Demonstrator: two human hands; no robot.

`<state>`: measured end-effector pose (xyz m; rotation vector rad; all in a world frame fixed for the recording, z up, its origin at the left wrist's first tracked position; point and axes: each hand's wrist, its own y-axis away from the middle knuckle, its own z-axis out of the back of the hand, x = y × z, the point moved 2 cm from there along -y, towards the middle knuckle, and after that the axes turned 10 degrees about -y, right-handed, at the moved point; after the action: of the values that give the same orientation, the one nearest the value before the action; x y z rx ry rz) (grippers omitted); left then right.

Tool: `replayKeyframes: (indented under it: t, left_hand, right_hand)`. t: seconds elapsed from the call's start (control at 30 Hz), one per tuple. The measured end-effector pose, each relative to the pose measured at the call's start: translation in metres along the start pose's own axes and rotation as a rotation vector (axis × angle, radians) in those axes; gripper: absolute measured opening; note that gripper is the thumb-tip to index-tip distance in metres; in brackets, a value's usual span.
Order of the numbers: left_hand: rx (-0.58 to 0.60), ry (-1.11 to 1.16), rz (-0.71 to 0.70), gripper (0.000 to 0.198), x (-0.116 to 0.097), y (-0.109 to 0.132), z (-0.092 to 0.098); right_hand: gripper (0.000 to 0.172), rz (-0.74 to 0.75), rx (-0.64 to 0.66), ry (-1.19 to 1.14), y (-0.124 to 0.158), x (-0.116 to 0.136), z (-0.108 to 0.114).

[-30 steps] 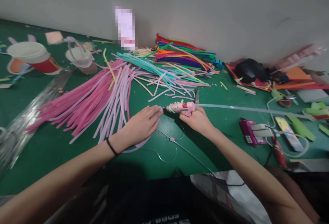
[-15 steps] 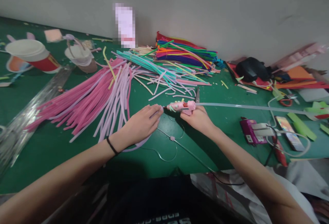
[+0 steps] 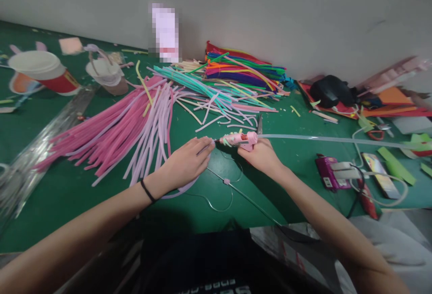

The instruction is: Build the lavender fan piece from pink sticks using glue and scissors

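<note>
My right hand (image 3: 262, 156) is wrapped round the grip of a pink glue gun (image 3: 239, 139), its nozzle pointing left. A long translucent glue stick (image 3: 310, 138) runs out of the gun's back to the right. My left hand (image 3: 187, 162) is closed, fingertips pinched at the nozzle. From under that hand curves a lilac pipe cleaner (image 3: 185, 189); its held end is mostly hidden by the fingers. Below and between the hands lies a thin rod (image 3: 251, 201) with a small lilac piece (image 3: 226, 181) on it. A metal blade tip (image 3: 259, 124) shows behind the gun.
Pink pipe cleaners (image 3: 108, 127) and lilac ones fan out on the green table (image 3: 216, 217) at left. Teal and multicoloured bundles (image 3: 246, 71) lie at the back. Two cups (image 3: 43, 71) stand far left. A phone (image 3: 380, 174), cables and a purple box (image 3: 332, 172) are at right.
Both hands hold nearly the same place, with the glue gun's nozzle still at the left fingertips. The pale cloth at lower right has shifted.
</note>
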<state>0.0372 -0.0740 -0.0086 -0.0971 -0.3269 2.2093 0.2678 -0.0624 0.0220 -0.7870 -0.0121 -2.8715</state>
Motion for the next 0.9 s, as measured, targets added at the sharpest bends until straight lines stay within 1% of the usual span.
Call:
replayKeyframes:
  t: [0.27,0.5,0.73,0.9]
  left_hand:
    - [-0.013,0.051,0.022,0.043,-0.0001,-0.0005,0.0013]
    - [-0.013,0.04,0.015,0.043,-0.0001,-0.001,0.0017]
    - [-0.01,0.029,0.01,0.043,0.0007,0.0004,0.0]
    - [-0.003,0.025,0.016,0.043,0.0006,0.0002,0.0003]
  right_hand:
    - [0.024,0.011,-0.015,0.006,-0.0001,-0.0016,0.0]
    - [0.027,0.023,-0.017,0.017,0.0019,-0.0004,0.0029]
    - [0.024,0.014,0.01,0.045,-0.0013,0.001,-0.0024]
    - [0.023,0.029,-0.026,0.063,-0.0012,-0.0003,-0.0035]
